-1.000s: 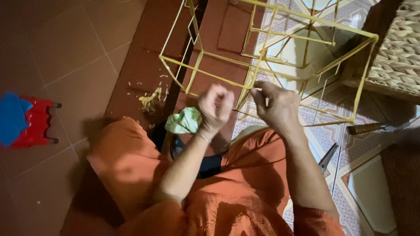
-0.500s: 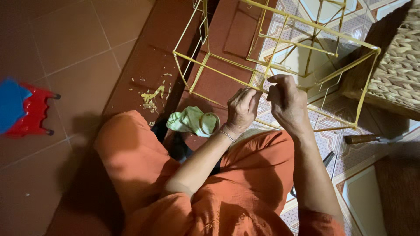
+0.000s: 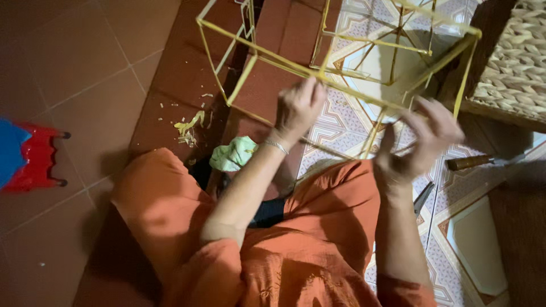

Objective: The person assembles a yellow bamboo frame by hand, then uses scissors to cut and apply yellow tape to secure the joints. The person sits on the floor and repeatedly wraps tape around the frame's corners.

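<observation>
- Bamboo-strip frame held up over the lap, yellow lattice filling 12 to 2 o'clock of view, above the patterned floor mat.
- Left hand at frame's near edge, approx centre; fingers curled shut round a strip.
- Right hand at 3 o'clock, fingers spread apart, thumb near a corner joint, grip on a strip not clear.
- Step, my read: steadying w/ left, working a joint w/ right, mid-assembly.
- Next move calls for right fingers to pinch the loose joint w/o twisting the thin strips.
- Green cloth by the knee, shavings at 10 o'clock, wood-handled tool at 3, woven basket at 2.
</observation>
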